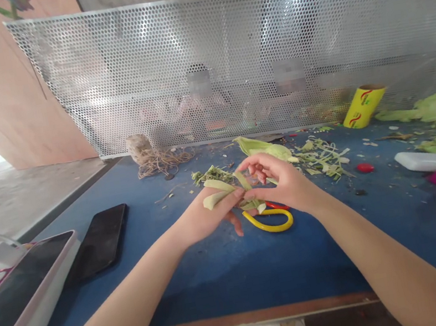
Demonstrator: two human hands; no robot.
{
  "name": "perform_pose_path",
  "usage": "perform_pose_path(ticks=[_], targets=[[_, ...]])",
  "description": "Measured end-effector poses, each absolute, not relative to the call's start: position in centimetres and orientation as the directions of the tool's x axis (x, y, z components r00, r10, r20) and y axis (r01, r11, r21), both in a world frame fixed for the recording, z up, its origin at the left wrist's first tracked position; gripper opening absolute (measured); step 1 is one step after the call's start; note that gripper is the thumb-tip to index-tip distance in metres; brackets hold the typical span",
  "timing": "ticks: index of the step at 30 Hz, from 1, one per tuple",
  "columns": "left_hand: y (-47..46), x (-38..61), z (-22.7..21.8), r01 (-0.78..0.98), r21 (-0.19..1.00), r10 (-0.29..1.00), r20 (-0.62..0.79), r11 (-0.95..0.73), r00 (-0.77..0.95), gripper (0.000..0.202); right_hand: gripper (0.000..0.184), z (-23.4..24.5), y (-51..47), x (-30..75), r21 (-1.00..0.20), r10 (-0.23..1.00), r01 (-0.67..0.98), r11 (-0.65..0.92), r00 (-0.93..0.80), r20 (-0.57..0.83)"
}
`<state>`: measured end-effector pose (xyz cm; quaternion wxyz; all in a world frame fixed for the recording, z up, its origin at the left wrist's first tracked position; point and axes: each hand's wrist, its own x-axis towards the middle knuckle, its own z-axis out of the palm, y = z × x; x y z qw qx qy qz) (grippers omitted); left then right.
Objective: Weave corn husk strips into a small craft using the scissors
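Note:
My left hand (204,213) is closed around several pale green strips (216,187) that look like corn husk, their ends sticking out past the thumb. Close against it, my right hand (284,182) has its thumb and fingers bent around the upper end of one strip (242,181). Below both hands lies a pair of scissors with yellow and red handles (271,227); its blades are hidden. A larger pale green husk leaf (264,149) rests just behind the hands. Beside it, at the left, is a small bundle of shredded greenish fibre (214,174).
A yellow cardboard tube (364,106), shredded husk (322,158) and a red oval piece (365,167) are at the right. Tangled twine (158,161) lies far left. A black phone (103,239) and a cabled device (25,292) are nearer. A perforated metal screen (179,40) bounds the blue tabletop (239,283).

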<state>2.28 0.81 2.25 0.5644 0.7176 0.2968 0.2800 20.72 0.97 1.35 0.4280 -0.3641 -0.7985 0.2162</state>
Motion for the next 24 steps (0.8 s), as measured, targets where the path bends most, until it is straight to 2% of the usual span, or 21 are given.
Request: perform_pose_path(ticks=[3,9,13,17,21,24], targets=[[0.9,2.4,1.8,0.117,0.972,0.73,0.073,-0.206,0.679,0.019,0.035,1.4,0.9,20.7,-0.6,0.744,0.44,0.668,-0.374,0.554],[0.9,3.1,1.0,0.141,0.97,0.703,0.04,-0.198,0.711,0.017,0.016,0.7,0.9,19.9,-0.454,0.723,0.589,0.669,-0.374,0.58],[1.0,3.2,0.6,0.16,0.975,0.708,-0.003,-0.155,0.706,0.018,0.006,0.8,0.6,19.7,-0.408,0.652,0.538,0.737,-0.409,0.638],[1.2,3.1,0.5,0.194,0.972,0.717,-0.039,-0.135,0.696,0.02,0.007,1.1,0.5,19.6,-0.336,0.575,0.514,0.789,-0.425,0.699],[1.2,3.0,0.5,0.182,0.974,0.731,-0.026,-0.135,0.682,0.019,0.007,1.0,0.7,20.0,-0.196,0.546,0.64,0.742,-0.409,0.731],[1.3,2.9,0.5,0.163,0.981,0.739,-0.033,-0.105,0.673,0.019,0.01,1.0,0.7,20.3,-0.02,0.462,0.678,0.735,-0.48,0.746]])
